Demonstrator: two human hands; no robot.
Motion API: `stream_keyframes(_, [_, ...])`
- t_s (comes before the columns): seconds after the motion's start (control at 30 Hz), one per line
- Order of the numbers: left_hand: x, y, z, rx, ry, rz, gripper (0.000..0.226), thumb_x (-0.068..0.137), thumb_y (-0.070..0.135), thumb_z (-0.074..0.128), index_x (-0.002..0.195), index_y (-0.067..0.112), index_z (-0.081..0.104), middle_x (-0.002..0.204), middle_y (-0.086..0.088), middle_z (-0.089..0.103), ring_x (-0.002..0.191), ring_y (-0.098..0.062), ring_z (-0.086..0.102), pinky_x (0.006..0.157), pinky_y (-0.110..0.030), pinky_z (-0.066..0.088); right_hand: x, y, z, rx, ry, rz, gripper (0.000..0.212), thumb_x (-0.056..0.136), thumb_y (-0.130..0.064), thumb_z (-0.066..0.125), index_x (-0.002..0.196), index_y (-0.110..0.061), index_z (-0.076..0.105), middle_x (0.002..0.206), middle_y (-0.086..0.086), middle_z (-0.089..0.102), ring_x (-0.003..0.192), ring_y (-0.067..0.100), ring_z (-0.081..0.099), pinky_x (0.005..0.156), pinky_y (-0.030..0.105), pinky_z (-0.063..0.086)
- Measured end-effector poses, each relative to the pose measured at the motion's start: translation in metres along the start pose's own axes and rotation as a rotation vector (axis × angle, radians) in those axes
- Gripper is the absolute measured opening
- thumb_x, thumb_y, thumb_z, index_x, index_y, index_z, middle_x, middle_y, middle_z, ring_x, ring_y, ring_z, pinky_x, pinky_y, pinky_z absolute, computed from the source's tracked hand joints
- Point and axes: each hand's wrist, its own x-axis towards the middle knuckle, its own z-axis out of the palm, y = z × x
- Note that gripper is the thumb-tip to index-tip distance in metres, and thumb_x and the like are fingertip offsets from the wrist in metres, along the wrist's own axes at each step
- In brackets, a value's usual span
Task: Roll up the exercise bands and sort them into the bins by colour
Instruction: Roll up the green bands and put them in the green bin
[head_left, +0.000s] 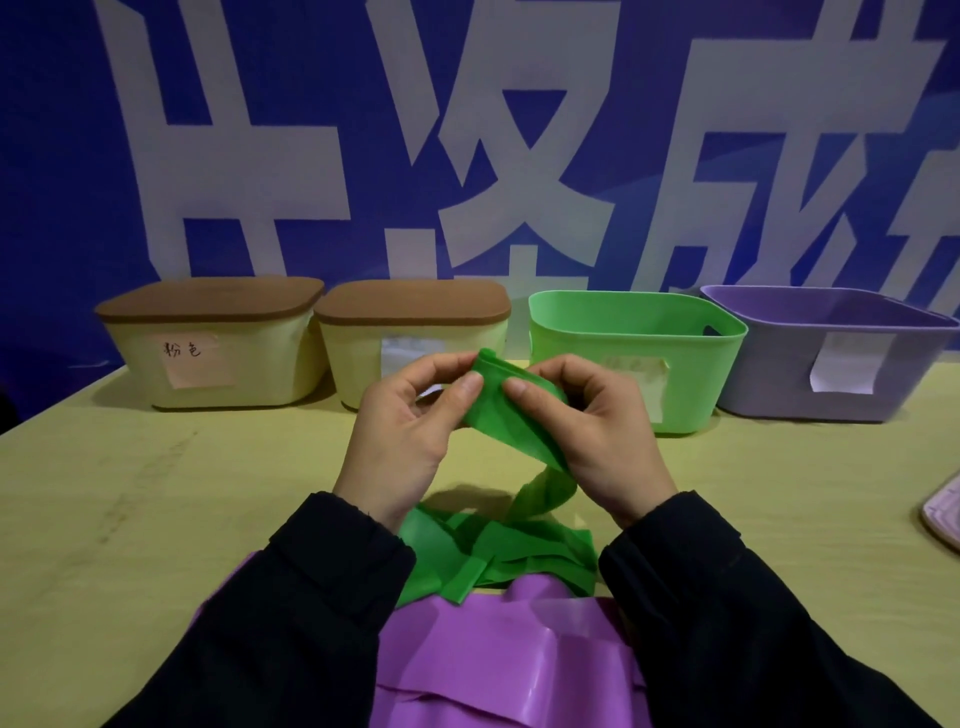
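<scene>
Green exercise band (511, 421), thin and matte, is pinched at its folded top end between the left hand (410, 431) and right hand (597, 431) above the yellow surface (156, 519); the strip runs down toward the viewer into a crumpled heap beside a glossy purple band (493, 660). Behind stand a rounded green bin (691, 364) and a purple bin (779, 374).

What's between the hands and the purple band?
In the head view, the loose tail of the green band lies heaped on the table between the hands (left hand, right hand) and the purple band.
</scene>
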Motion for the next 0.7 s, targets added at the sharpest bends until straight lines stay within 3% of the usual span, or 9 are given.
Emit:
stream_keyframes(0.17, [-0.0013,-0.0004,0.001,0.003,-0.036,0.009,0.026,0.099,0.012,0.057,0.115,0.028,0.071,0.109,-0.005,0.072,0.104,-0.026,0.069,0.084,-0.037,0.059,-0.002,-0.0002,0.0016,-0.037,0.003,-0.009,0.007,0.089,-0.019,0.074,0.089,-0.012,0.074,0.081,0.006,0.074,0.073,0.015,0.068,0.065,0.031,0.055])
stream_keyframes(0.27, [-0.0013,-0.0009,-0.0008,0.003,-0.043,0.005,0.026,0.087,0.028,0.07,0.113,0.028,0.072,0.111,-0.006,0.071,0.106,-0.029,0.068,0.086,-0.041,0.058,-0.0029,-0.0008,0.0016,-0.084,0.019,-0.031,0.008,0.09,-0.021,0.074,0.09,-0.013,0.074,0.083,0.007,0.074,0.077,0.023,0.071,0.069,0.043,0.059])
stream_keyframes(0.37, [-0.0004,-0.0008,-0.0004,0.013,-0.046,0.001,0.034,0.082,0.024,0.072,0.116,0.025,0.069,0.106,-0.009,0.073,0.099,-0.028,0.071,0.078,-0.035,0.059,-0.0023,0.0001,0.0014,-0.07,0.03,-0.036,0.007,0.09,-0.02,0.074,0.09,-0.013,0.073,0.084,0.008,0.074,0.08,0.029,0.071,0.072,0.05,0.059])
stream_keyframes(0.53, [-0.0012,-0.005,0.0022,0.045,-0.056,-0.018,0.021,0.097,0.008,0.061,0.106,0.024,0.072,0.105,-0.004,0.075,0.097,-0.022,0.072,0.083,-0.035,0.058,-0.0019,0.0014,0.0023,-0.074,0.028,-0.05,0.004,0.089,-0.018,0.076,0.092,-0.019,0.075,0.087,0.002,0.075,0.083,0.02,0.071,0.076,0.041,0.06])
stream_keyframes(0.7, [-0.0007,-0.0056,0.0013,0.064,-0.101,-0.042,0.022,0.094,0.016,0.063,0.113,0.021,0.072,0.107,-0.005,0.076,0.104,-0.023,0.071,0.088,-0.035,0.058,-0.0027,0.0016,0.0042,-0.044,0.05,-0.051,0.003,0.088,-0.016,0.076,0.091,-0.016,0.075,0.086,0.004,0.076,0.082,0.021,0.072,0.076,0.039,0.06])
